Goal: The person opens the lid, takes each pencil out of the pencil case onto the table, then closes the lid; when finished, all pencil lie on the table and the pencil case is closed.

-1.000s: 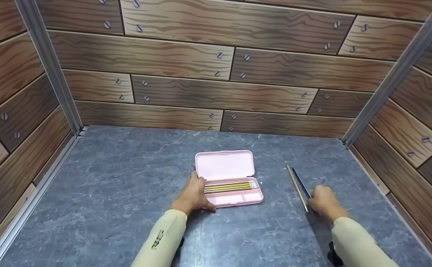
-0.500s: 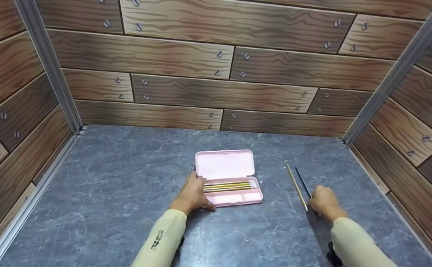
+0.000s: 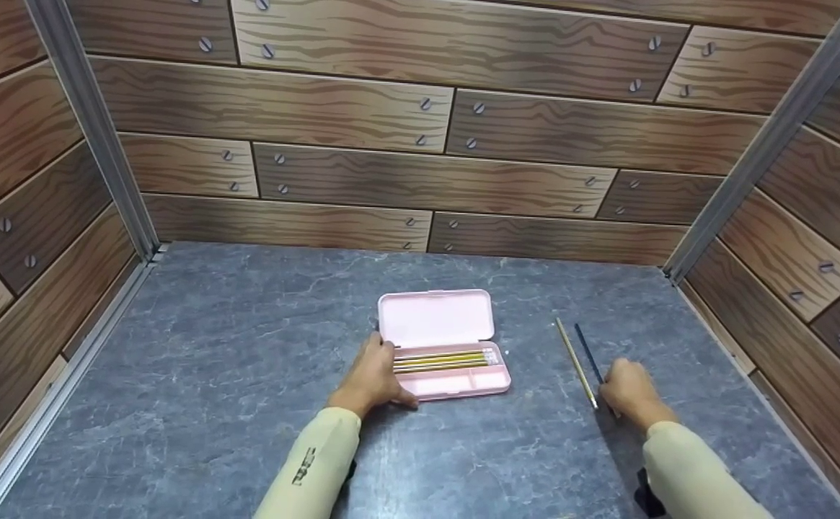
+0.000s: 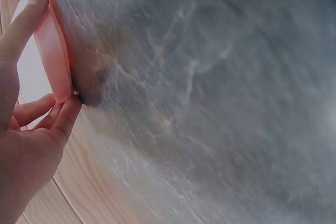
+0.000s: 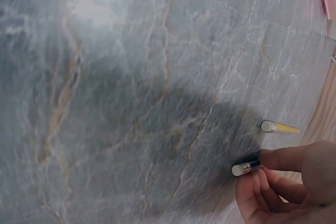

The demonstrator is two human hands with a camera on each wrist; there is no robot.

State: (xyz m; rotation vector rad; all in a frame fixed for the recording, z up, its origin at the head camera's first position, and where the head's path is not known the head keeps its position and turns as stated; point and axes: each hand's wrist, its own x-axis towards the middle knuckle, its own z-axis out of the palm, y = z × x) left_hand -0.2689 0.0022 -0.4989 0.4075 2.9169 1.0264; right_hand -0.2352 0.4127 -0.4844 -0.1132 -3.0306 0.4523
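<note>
A pink pencil case (image 3: 456,389) lies with its lid up on the table, and several yellow-striped pencils (image 3: 441,360) fill its rear compartment. My left hand (image 3: 371,375) grips the case's left end, thumb at the front edge and fingers at the back corner. At the right, my right hand (image 3: 630,393) pinches a dark pencil (image 3: 587,349) near its white eraser end, which shows in the right wrist view beside the thumb (image 5: 286,158). Just left of it a yellow pencil (image 3: 575,364) lies on the table, its eraser end toward me.
The grey marbled table (image 3: 246,324) is closed in by wood-patterned walls (image 3: 362,173) at the back and both sides. Metal rails (image 3: 95,130) run along the corners. The front compartments (image 3: 441,386) of the case hold nothing visible.
The dark pencil's far tip has swung slightly right, away from the yellow pencil. My left hand and the case stay in place.
</note>
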